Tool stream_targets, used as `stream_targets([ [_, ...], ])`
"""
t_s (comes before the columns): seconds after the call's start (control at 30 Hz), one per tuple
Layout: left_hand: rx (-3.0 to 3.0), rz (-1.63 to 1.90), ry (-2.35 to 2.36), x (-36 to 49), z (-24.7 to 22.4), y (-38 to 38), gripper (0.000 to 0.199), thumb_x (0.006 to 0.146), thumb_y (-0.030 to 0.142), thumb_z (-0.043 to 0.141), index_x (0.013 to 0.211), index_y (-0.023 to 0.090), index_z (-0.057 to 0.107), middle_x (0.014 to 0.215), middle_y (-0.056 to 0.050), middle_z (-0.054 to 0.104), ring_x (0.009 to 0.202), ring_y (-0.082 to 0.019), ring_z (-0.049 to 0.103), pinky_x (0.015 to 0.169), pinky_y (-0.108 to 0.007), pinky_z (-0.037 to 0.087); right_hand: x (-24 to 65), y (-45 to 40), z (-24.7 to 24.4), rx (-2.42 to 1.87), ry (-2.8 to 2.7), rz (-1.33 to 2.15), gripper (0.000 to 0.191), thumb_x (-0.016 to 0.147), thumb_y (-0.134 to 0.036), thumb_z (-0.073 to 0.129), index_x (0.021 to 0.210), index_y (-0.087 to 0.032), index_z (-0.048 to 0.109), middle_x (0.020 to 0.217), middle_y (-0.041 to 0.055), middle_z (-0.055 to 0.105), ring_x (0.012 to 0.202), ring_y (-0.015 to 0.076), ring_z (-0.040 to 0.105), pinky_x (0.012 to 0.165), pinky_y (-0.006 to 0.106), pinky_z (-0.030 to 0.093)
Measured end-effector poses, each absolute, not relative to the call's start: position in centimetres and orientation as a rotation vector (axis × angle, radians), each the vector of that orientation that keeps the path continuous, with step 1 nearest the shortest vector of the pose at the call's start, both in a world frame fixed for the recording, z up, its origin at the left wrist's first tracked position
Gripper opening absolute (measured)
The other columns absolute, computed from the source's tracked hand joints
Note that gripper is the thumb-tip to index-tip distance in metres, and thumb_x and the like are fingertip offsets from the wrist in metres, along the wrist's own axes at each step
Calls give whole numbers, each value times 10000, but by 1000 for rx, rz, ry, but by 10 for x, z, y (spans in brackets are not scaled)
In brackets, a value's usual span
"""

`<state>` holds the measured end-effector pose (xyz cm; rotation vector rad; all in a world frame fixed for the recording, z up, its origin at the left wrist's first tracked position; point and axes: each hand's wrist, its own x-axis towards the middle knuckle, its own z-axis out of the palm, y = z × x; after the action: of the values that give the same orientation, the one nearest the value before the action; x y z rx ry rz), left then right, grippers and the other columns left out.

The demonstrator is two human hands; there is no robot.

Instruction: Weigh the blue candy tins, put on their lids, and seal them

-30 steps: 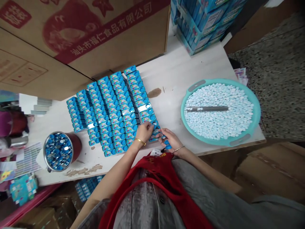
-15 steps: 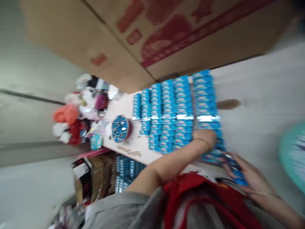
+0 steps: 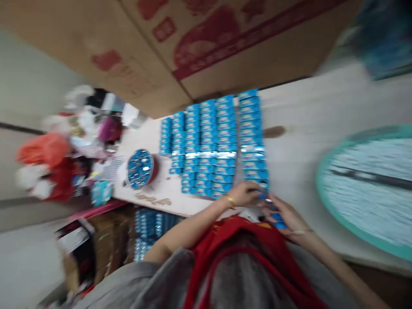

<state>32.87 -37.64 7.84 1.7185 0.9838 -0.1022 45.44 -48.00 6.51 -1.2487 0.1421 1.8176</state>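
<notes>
Blue packets [image 3: 208,128] lie in several long columns on the pale table [image 3: 289,98]. My left hand [image 3: 246,194], with a gold bracelet at the wrist, is at the near end of the rightmost column [image 3: 252,128]. Its fingers are closed on a blue packet [image 3: 263,187]. Close beside it, my right hand [image 3: 285,213] has its fingers wrapped round blue packets [image 3: 277,219]. The two hands nearly touch, and blur hides the fingertips.
A large printed cardboard box [image 3: 206,47] stands behind the columns. A tub [image 3: 140,169] of shiny blue pieces sits at left, near piled bags [image 3: 48,159]. A turquoise-rimmed round container [image 3: 325,193] of pale material stands at right. Cartons [image 3: 111,240] are below.
My left hand has drawn back from over the rightmost column to its near end, closer to my right hand. The view has shifted right, showing more of the round container.
</notes>
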Motion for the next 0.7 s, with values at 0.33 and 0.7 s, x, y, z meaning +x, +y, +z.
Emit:
stream_targets([
  [0.33, 2014, -607, 1403, 382, 69, -332, 166, 823, 340, 592, 867, 194, 659, 928, -84, 690, 933, -225, 630, 778, -297, 451, 469, -471, 63, -1204, 281, 1710, 406, 602, -499, 792, 778, -176, 619, 615, -6, 600, 435, 74, 477, 322, 157, 301],
  [0.7, 2086, -767, 1376, 388, 69, -327, 332, 844, 460, 567, 918, 159, 685, 980, -143, 680, 985, -278, 629, 792, -338, 463, 473, -459, 56, -1176, 342, 1734, 413, 711, -552, 714, 816, -170, 598, 584, -15, 573, 425, 65, 468, 307, 151, 288],
])
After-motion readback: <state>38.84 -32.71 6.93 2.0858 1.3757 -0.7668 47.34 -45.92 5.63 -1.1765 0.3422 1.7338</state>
